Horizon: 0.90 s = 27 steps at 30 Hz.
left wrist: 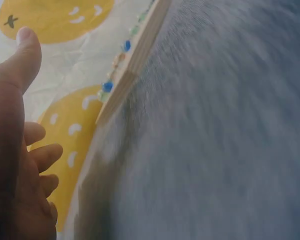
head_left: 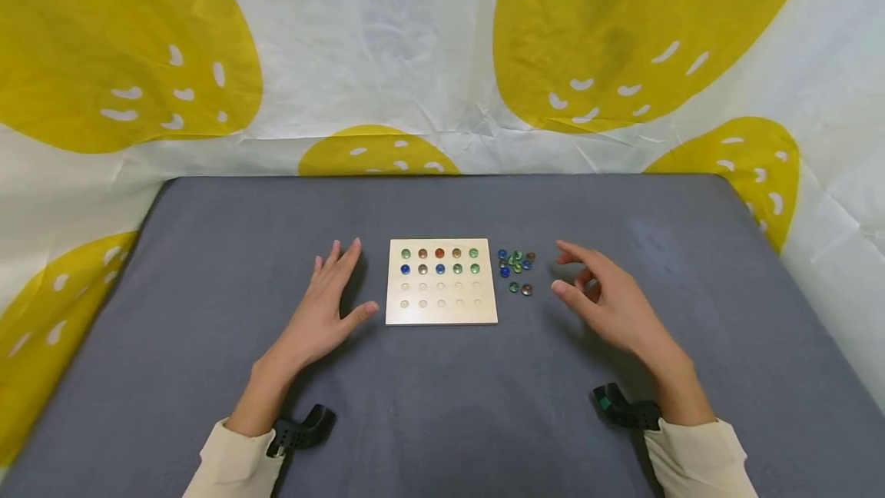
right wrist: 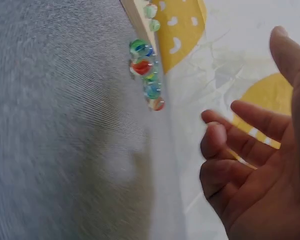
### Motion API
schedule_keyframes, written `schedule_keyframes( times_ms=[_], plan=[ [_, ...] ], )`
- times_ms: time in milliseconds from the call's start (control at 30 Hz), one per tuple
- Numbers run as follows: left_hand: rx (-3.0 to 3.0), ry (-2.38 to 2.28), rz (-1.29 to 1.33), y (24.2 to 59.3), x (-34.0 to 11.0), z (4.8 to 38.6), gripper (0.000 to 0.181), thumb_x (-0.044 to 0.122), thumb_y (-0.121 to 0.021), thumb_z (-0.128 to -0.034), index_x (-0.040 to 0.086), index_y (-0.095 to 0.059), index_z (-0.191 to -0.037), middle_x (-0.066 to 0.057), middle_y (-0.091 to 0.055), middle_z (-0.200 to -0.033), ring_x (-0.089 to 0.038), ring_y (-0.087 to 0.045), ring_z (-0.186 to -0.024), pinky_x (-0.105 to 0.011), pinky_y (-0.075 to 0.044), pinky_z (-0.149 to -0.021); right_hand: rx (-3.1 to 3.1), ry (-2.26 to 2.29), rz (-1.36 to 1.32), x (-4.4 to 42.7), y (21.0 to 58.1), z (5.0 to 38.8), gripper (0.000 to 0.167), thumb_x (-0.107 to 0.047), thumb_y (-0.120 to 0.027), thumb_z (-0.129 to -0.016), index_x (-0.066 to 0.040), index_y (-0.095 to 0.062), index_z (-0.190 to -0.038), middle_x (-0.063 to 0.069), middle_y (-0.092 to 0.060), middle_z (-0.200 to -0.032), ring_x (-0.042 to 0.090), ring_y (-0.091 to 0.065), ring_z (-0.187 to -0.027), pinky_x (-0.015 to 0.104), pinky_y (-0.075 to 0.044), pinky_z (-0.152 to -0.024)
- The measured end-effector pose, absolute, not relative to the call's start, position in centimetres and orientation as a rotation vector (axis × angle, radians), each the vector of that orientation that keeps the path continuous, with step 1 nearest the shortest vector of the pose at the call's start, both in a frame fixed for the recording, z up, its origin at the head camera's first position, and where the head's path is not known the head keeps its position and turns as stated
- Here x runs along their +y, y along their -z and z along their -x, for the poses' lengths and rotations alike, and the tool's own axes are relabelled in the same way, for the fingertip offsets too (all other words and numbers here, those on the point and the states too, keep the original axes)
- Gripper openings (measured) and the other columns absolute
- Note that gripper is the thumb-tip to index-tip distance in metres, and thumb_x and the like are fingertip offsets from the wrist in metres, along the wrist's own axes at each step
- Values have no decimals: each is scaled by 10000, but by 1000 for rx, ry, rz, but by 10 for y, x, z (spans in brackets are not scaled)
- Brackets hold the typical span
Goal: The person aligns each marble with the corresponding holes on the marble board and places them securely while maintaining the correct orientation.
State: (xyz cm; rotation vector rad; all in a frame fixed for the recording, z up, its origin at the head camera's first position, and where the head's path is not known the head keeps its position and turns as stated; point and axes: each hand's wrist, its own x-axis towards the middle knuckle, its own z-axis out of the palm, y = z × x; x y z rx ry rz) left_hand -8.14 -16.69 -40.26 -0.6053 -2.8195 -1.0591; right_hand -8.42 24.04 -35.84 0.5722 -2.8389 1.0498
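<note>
Marbles (head_left: 440, 269) sit in the two far rows of a flat, pale wooden board (head_left: 432, 295), five in each row. Some are green, some blue, one is red, and a few look brown or yellow. The two near rows have only bare holes (head_left: 441, 303), five in each. So ten spots are full and ten are left, and I would say the board is about half filled. A small bunch of loose marbles (head_left: 516, 268) lies just beside the board, on its right. Some of them touch, so they are hard to count.

The left hand (head_left: 321, 321) is on the other side, with long, straight fingers and the thumb near the board's edge. Its grip is spread apart and has nothing in it. The right hand (head_left: 608, 302) is near the loose marbles. Its fingers bend a bit, but thumb and fingertips are apart, so this grip holds nothing too.

Under it all is a wide table (head_left: 470, 413) with a soft-looking, plain grey top. The board lies flat near its middle. Behind and at the sides hangs a white cloth (head_left: 415, 91) with big yellow shapes (head_left: 657, 14). It has some creases, and it hides the room behind it.
</note>
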Motion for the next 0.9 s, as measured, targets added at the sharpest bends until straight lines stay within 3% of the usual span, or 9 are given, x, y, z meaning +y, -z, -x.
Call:
schedule_keyframes(
  times_ms=[233, 533, 900],
  plan=[
    [-2804, 1200, 598, 411, -150, 90, 900, 547, -558, -907, 84, -123, -1546, -117, -159, -1578, -284, -75, -1449, -446, -36, -1165, -2792, -1215, -488, 233, 371, 95, 397, -225, -605, -963, -96, -548, -1334, 80, -637, -1113, 153, -552, -678, 258, -434, -541],
    [-2767, 866, 746, 424, -149, 89, 886, 584, -560, -887, 79, -221, -1531, -89, -247, -1558, -287, -198, -1427, -447, -111, -1159, -2719, -1291, -510, 225, 388, 98, 302, -153, -688, -904, -106, -641, -1198, -5, -632, -986, 138, -520, -616, 238, -425, -513],
    [-2778, 743, 773, 425, -151, 92, 793, 567, -565, -897, 115, -330, -1505, -36, -317, -1535, -295, -206, -1424, -471, -101, -1156, -2788, -1345, -493, 224, 405, 101, 271, -227, -773, -831, -162, -667, -1073, 12, -495, -743, 132, -428, -571, 245, -367, -481]
  ],
)
